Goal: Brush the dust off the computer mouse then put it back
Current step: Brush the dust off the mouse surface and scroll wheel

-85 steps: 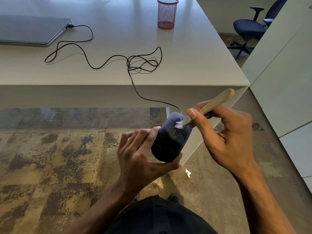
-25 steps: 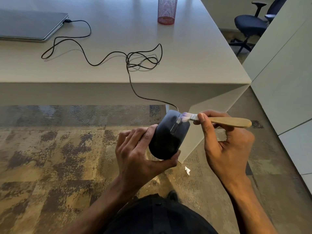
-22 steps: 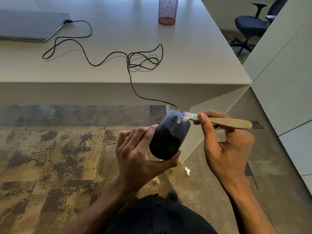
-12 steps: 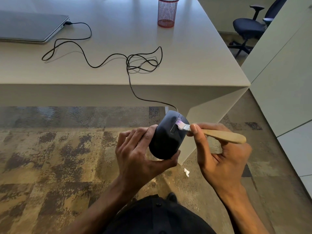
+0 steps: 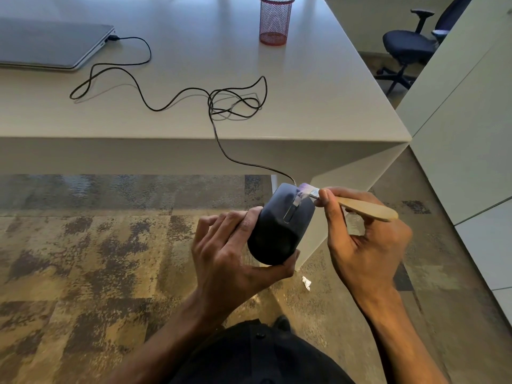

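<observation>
While the left hand (image 5: 232, 261) is gripping the mouse (image 5: 279, 225) off the tabletop (image 5: 318, 87) so dust is falling to the floor, the right hand (image 5: 365, 242) is pinching the brush (image 5: 357, 205), its bristles touching the front by the wheel.

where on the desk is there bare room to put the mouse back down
The mouse is off the desk, in the left hand. Free patches: right of the cable tangle toward the corner, and between the laptop and the mesh cup. The tangle itself is the crowded spot.
</observation>
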Demonstrator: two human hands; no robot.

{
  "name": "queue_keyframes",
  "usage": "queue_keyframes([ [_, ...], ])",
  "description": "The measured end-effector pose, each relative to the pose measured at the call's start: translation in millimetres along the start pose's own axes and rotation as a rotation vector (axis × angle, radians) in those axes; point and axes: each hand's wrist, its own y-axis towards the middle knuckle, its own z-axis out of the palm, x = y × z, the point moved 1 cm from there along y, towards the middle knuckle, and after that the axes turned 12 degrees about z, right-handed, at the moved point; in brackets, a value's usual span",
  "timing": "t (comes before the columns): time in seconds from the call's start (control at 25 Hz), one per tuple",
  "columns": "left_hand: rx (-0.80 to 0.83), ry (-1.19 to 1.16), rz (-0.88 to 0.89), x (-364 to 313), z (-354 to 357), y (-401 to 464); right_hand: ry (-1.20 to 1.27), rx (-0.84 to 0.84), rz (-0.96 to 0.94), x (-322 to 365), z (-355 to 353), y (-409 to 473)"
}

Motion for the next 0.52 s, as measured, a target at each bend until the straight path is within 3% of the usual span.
queue_keyframes([
  [0.52, 0.006, -0.002, -0.016, -2.7, -2.0, -1.7, -0.020, -0.008, 0.043, -10.7, 5.8, 7.3],
])
